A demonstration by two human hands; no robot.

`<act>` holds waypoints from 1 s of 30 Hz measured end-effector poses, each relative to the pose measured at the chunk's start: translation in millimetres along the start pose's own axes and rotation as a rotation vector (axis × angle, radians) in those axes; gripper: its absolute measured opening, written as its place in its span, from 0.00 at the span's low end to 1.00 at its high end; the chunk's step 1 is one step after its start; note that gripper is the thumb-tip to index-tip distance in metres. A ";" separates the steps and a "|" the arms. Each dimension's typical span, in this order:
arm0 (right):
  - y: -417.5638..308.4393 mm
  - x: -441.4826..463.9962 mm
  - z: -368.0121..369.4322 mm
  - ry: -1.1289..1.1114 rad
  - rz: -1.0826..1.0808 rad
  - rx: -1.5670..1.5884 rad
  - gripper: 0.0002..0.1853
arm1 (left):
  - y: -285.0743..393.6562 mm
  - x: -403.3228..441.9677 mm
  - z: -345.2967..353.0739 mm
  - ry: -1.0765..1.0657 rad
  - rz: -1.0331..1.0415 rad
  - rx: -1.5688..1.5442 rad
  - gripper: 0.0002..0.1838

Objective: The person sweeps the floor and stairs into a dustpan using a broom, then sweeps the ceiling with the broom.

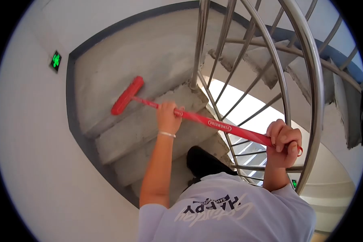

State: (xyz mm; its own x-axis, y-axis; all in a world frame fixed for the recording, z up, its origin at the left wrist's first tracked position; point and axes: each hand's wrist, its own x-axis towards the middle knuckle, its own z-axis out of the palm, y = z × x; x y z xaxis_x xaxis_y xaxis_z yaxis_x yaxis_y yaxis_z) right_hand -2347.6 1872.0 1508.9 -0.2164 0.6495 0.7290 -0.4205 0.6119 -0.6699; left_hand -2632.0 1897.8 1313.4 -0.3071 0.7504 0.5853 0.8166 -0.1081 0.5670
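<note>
A red broom (pixel 213 124) slants across the view, its long handle running from lower right to upper left. Its red broom head (pixel 127 95) rests on the grey landing, close to the edge of the top step. My left hand (pixel 168 117) is wrapped round the handle partway down, a thin pale band on its wrist. Up at the handle's end, beside the railing, my right hand (pixel 284 143) has its fingers closed round the shaft. A small red loop sticks out past that hand.
Concrete steps (pixel 127 139) lie below the landing (pixel 121 52). A metal railing (pixel 316 92) curves close by on the right, with more stairs (pixel 266 64) behind it. The white wall (pixel 32 133) carries a green-lit sign (pixel 55 61) on the left.
</note>
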 end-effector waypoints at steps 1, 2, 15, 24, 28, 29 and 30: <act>8.6 14.1 7.2 0.019 -0.007 -0.018 0.15 | -4.0 12.8 -3.6 -0.042 0.002 0.000 0.14; 14.7 29.1 16.3 -0.003 -0.011 -0.020 0.15 | -9.4 21.1 -6.6 -0.060 0.019 -0.013 0.14; 45.5 208.6 87.6 -0.323 -0.052 0.295 0.16 | -40.8 125.6 -51.0 -0.089 -0.177 -0.185 0.16; 113.7 261.7 217.4 -0.559 -0.169 0.439 0.19 | -100.4 162.5 -110.4 0.001 -0.218 -0.233 0.13; 130.0 295.9 249.6 -0.558 -0.153 0.432 0.20 | -116.5 186.3 -120.1 -0.031 -0.288 -0.272 0.13; 136.3 305.8 260.9 -0.513 -0.120 0.452 0.21 | -126.3 194.2 -122.7 -0.019 -0.287 -0.267 0.13; 142.7 316.9 274.4 -0.485 -0.099 0.430 0.20 | -135.0 202.6 -124.7 -0.032 -0.304 -0.295 0.13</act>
State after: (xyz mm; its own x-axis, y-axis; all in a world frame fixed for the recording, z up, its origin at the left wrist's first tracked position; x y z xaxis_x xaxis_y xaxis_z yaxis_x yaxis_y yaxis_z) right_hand -2718.0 2041.2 1683.0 -0.4890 0.2602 0.8326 -0.7519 0.3581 -0.5535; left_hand -2865.5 1983.1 1427.7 -0.4933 0.7963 0.3501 0.5151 -0.0569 0.8552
